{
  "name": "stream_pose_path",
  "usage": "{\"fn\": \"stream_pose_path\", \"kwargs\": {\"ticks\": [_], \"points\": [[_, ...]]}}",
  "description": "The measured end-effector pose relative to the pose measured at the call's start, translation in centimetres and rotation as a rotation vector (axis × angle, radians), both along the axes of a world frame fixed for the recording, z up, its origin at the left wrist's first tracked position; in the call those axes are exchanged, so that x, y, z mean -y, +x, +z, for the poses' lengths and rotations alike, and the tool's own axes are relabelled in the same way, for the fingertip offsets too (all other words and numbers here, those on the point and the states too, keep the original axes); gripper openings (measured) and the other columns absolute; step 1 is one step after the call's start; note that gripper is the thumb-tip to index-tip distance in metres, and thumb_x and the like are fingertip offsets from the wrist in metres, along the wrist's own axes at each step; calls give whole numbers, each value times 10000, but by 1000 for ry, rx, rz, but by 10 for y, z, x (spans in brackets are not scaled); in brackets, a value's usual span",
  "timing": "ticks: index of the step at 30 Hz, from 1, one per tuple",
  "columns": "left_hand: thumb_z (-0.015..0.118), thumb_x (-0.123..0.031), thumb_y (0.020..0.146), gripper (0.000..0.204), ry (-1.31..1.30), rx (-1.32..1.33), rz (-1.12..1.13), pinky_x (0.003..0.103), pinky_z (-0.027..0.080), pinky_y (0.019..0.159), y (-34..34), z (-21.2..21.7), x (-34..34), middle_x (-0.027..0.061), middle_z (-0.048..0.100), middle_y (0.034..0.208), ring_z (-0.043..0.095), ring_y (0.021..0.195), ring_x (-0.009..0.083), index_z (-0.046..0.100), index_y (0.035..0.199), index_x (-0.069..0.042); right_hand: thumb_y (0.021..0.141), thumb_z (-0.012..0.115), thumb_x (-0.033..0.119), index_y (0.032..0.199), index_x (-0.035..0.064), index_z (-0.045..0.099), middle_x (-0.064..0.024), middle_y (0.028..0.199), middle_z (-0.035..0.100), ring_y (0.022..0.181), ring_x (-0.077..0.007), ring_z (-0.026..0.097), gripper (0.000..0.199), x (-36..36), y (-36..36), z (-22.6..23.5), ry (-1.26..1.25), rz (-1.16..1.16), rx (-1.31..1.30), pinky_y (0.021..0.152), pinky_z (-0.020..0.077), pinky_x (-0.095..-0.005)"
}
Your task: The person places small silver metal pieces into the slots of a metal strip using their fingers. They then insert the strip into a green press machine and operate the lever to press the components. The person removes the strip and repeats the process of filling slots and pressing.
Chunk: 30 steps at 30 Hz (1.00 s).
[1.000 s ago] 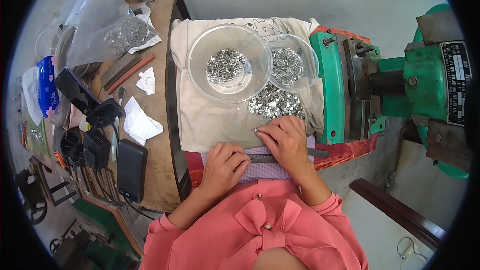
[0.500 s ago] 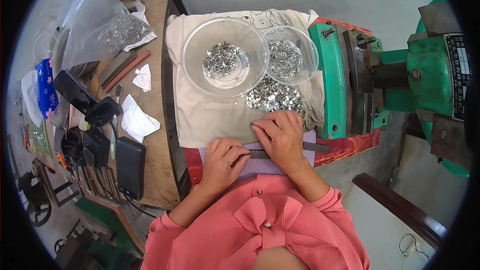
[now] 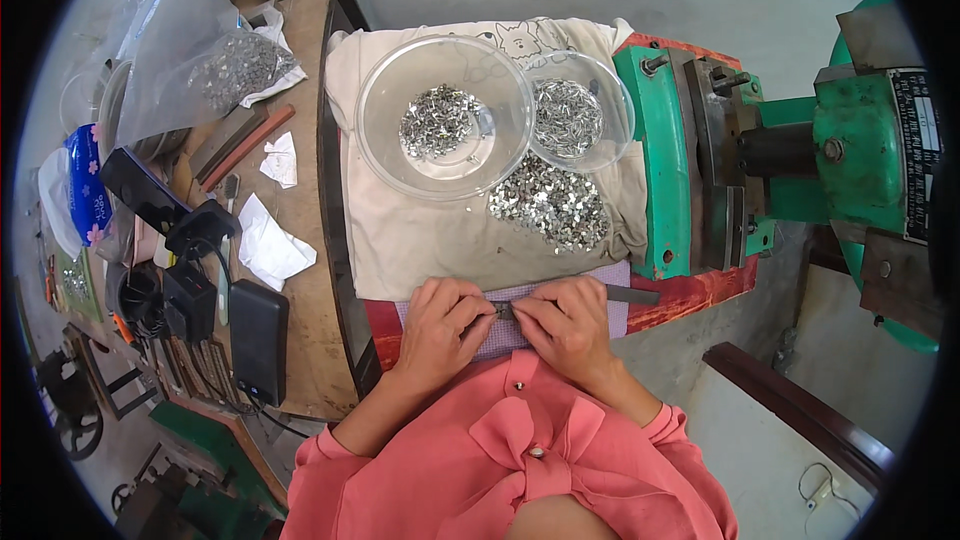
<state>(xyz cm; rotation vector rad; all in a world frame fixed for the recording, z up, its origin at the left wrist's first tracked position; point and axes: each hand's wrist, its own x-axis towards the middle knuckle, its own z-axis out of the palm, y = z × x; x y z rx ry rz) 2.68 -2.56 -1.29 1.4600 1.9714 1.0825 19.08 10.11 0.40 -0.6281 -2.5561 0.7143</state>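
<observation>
My left hand (image 3: pixel 442 328) is closed, its thumb and forefinger pinching the end of a short dark metal strip (image 3: pixel 503 310) with small marks along it. Opposite, my right hand (image 3: pixel 568 322) is closed too, fingertips pressed together against the strip's other end. Anything small between those right fingertips is too hidden to name. Beneath both hands lies a purple checked cloth (image 3: pixel 615 322). A longer dark flat bar (image 3: pixel 632 294) sticks out to the right from behind my right hand. Beyond the hands, a loose pile of small shiny metal pieces (image 3: pixel 550 205) rests on beige fabric (image 3: pixel 420 250).
A large clear tub (image 3: pixel 375 155) and a smaller clear bowl (image 3: pixel 628 120) hold metal pieces. A green machine (image 3: pixel 665 190) stands at the right. On the left wooden table (image 3: pixel 320 360) lie a black power bank (image 3: pixel 259 342), a phone (image 3: pixel 143 186), tissues (image 3: pixel 272 245) and a plastic bag (image 3: pixel 185 70).
My right hand has drawn back from the edge of the metal pile toward me, and its fingertips now meet the strip beside my left hand. The left hand has stayed almost still.
</observation>
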Motion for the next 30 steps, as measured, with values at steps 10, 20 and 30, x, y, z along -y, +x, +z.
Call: {"fn": "stream_pose_path", "kwargs": {"ticks": [10, 20, 30], "points": [[779, -6, 768, 173, 28, 79, 55, 382, 489, 768, -9, 6, -7, 96, 634, 965, 608, 890, 292, 697, 915, -47, 777, 808, 108, 958, 122, 749, -6, 920, 623, 879, -230, 591, 191, -25, -26, -4, 17, -41, -44, 818, 425, -392], [753, -25, 814, 215, 0, -112, 230, 388, 507, 745, -35, 11, -51, 130, 616, 955, 629, 865, 306, 674, 1014, -26, 751, 809, 103, 883, 116, 724, -23, 912, 628, 870, -236, 599, 157, -41, -48, -5, 47, 41, -11, 836, 416, -395], [776, -99, 819, 167, -34, -236, 260, 417, 499, 731, -34, 2, -65, 106, 630, 910, 623, 859, 313, 681, 949, -56, 760, 805, 102, 885, 120, 688, -10, 940, 624, 862, -233, 586, 172, -5, -1, 5, -63, 66, 17, 835, 422, -390]]}}
